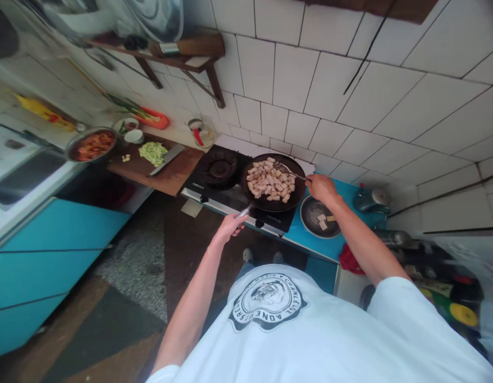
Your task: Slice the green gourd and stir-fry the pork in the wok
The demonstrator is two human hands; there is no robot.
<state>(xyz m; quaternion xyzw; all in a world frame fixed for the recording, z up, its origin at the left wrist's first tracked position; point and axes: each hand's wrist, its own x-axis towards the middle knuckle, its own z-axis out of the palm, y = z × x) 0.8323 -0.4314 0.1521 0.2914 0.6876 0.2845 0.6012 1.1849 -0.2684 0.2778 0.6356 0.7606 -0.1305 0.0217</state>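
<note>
A dark frying pan point(272, 207) stands on the right burner of the gas stove point(246, 215). Pale cubes of meat point(266, 181) cover much of its bottom. My left hand point(229, 227) is closed around the pan's handle, at the near left side. My right hand point(322, 189) is closed on the handle of a spatula point(285, 169), whose metal blade sits among the meat at the pan's right side. Just below my right forearm is a metal bowl point(310, 226) with a few pale pieces in it.
Left of the stove, a wooden cutting board point(172, 181) bears a cleaver point(167, 159) and chopped green vegetable point(152, 153). Beyond it stands a bowl of reddish food point(110, 154). A kettle point(372, 200) is at the right. Above hangs a wall shelf point(210, 64).
</note>
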